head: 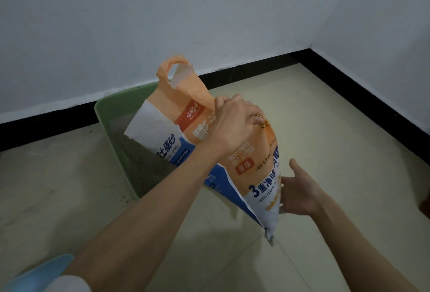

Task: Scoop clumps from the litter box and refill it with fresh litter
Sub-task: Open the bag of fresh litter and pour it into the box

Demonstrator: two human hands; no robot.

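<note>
Both hands are on the bag of cat litter, which is held tilted over the near right part of the green litter box. Nearest, the right hand has its fingers spread fairly wide and presses flat against the bag's lower end, propping it from behind. Farther up, the left hand is curled tight, pinching a fold of the bag near its upper half. Beyond that, the torn mouth of the bag points down into the box, which sits on the tiled floor against the wall and holds grey litter. This looks like the refill step, with the scooping probably finished. Next, the low end likely needs lifting so litter pours out, with the mouth kept inside the rim.
</note>
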